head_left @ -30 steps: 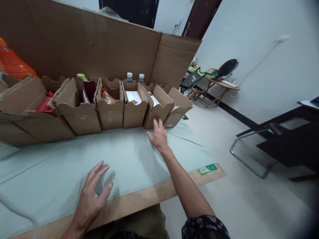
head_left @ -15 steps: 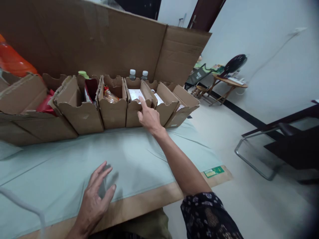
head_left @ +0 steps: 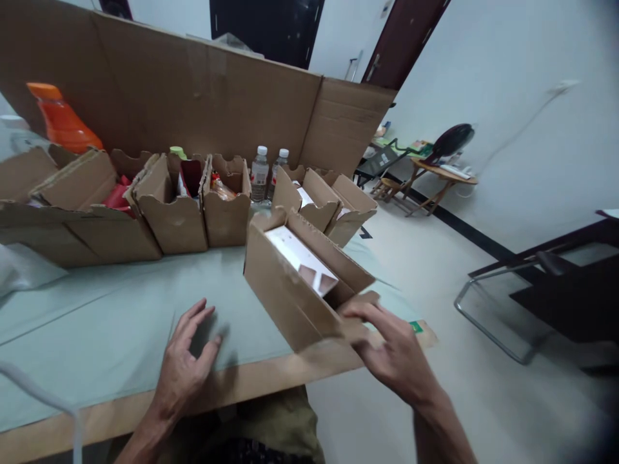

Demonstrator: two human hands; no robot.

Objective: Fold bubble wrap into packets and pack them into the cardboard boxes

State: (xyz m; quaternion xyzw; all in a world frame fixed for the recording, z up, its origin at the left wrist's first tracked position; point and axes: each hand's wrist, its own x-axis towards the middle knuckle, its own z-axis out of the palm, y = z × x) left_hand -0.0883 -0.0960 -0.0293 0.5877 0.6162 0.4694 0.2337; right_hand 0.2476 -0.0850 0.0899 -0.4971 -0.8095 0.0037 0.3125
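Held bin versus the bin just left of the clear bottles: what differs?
The right hand grips the held bin; the other bin stands farther back, untouched. The held bin contains something white; the other bin, something orange-toned. Both bins are open-topped brown cardboard.

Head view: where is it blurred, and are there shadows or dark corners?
Head view: the near end of the cardboard bin looks smeared at the right hand; a soft shadow lies on pale cloth beside the left hand; the picture's right corners darken.
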